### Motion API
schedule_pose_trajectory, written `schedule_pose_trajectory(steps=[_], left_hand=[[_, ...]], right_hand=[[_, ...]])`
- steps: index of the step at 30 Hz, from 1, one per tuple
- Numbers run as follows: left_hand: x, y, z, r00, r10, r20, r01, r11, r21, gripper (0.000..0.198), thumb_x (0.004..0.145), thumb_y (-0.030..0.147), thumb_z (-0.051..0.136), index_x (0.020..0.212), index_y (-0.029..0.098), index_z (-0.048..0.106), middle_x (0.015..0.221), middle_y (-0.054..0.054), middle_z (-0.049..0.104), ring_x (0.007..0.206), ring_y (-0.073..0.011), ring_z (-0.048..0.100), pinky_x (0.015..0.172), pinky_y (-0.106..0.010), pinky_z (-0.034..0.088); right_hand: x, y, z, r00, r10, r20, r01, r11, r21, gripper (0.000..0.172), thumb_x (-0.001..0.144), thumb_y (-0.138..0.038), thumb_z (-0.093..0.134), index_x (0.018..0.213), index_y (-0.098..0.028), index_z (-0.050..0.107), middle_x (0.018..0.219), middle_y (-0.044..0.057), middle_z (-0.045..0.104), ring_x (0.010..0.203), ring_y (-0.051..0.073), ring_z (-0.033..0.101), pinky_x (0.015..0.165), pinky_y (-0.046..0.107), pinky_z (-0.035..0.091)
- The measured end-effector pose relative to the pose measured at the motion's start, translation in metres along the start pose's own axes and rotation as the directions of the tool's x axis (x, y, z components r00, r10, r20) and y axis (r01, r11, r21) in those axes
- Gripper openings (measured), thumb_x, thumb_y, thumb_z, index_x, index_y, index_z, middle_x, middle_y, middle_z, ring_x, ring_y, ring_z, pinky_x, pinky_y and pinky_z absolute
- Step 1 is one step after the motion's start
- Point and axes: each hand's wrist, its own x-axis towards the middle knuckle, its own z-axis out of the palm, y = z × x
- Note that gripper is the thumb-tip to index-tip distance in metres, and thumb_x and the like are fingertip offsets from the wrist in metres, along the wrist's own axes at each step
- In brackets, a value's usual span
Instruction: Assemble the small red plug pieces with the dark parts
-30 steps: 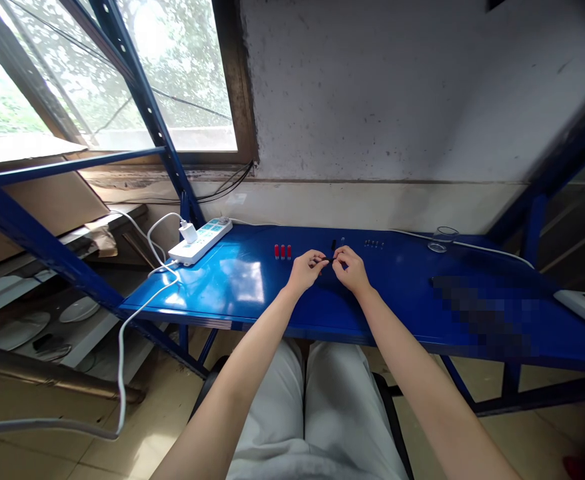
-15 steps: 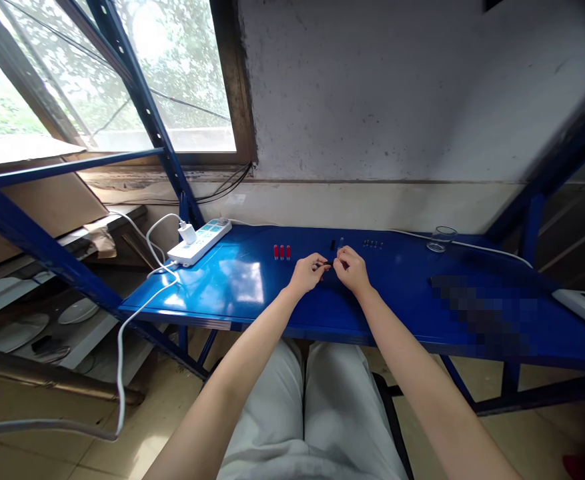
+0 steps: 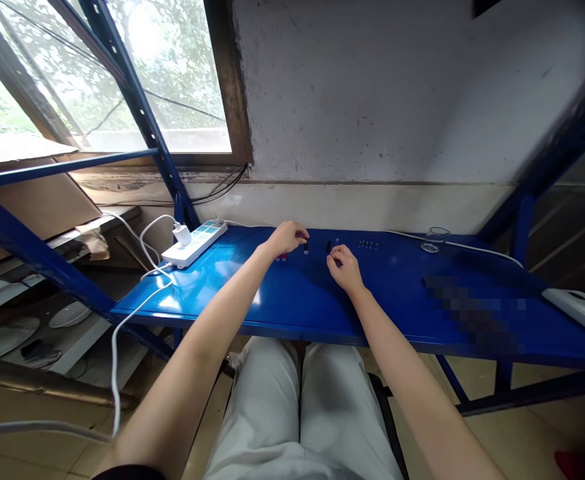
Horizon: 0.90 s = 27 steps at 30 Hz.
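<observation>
Left grip (image 3: 289, 235), nearly pinched, hold unclear: keep the small black cylinder (image 3: 306, 248) just beneath it upright; right grip (image 3: 346, 268) loosely curled, contents hidden.

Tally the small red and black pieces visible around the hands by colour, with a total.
Red pieces: 2 visible, partly hidden by the left hand
Black pieces: 2, one by the left fingertips, one near the right hand
Total: 4 visible

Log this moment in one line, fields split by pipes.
left hand: at black cylinder, contact unclear | right hand: near black piece, grip unclear | red cylinders: partly hidden by left hand
</observation>
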Motion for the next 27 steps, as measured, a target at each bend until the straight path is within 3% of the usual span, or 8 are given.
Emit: schedule_pose_trajectory(steps=[5, 11, 18, 27], left_hand=[[-0.002, -0.013, 0.001, 0.984, -0.116, 0.132, 0.087, 0.974, 0.211, 0.019, 0.071, 0.012, 0.061, 0.087, 0.017, 0.069, 0.086, -0.006, 0.07, 0.085, -0.0206, 0.062, 0.074, -0.031, 0.043], [-0.01, -0.018, 0.009, 0.981, -0.124, 0.152, 0.055, 0.918, 0.394, 0.025, 0.071, 0.007, 0.053, 0.09, 0.017, 0.068, 0.095, -0.006, 0.069, 0.096, -0.0228, 0.059, 0.082, -0.034, 0.035], [-0.01, -0.02, 0.008, 0.977, -0.121, 0.175, 0.026, 0.883, 0.468, 0.035, 0.064, 0.001, 0.051, 0.092, 0.016, 0.067, 0.093, -0.007, 0.07, 0.096, -0.0219, 0.058, 0.078, -0.032, 0.033], [-0.011, -0.023, 0.011, 0.979, -0.102, 0.175, 0.01, 0.888, 0.459, 0.028, 0.07, 0.008, 0.051, 0.09, 0.017, 0.067, 0.095, -0.007, 0.069, 0.094, -0.0215, 0.058, 0.078, -0.031, 0.032]], right_hand=[[-0.001, 0.006, 0.004, 0.999, 0.0, 0.041, 0.0, 1.0, -0.001, 0.029, 0.084, -0.033, 0.042, 0.057, -0.021, 0.039, 0.077, 0.004, 0.053, 0.067, 0.014, 0.049, 0.063, 0.027, 0.04], [-0.002, 0.006, 0.006, 0.998, 0.012, 0.056, -0.013, 1.0, 0.024, 0.031, 0.085, -0.034, 0.042, 0.057, -0.021, 0.038, 0.075, 0.004, 0.052, 0.07, 0.015, 0.051, 0.068, 0.029, 0.042], [-0.002, 0.006, 0.006, 0.997, 0.022, 0.07, -0.024, 0.999, 0.033, 0.031, 0.084, -0.035, 0.042, 0.057, -0.021, 0.039, 0.076, 0.004, 0.052, 0.069, 0.015, 0.052, 0.07, 0.03, 0.043], [-0.002, 0.005, 0.005, 0.997, 0.031, 0.072, -0.032, 0.999, 0.007, 0.032, 0.084, -0.037, 0.041, 0.057, -0.021, 0.04, 0.076, 0.005, 0.053, 0.071, 0.016, 0.053, 0.069, 0.029, 0.043]])
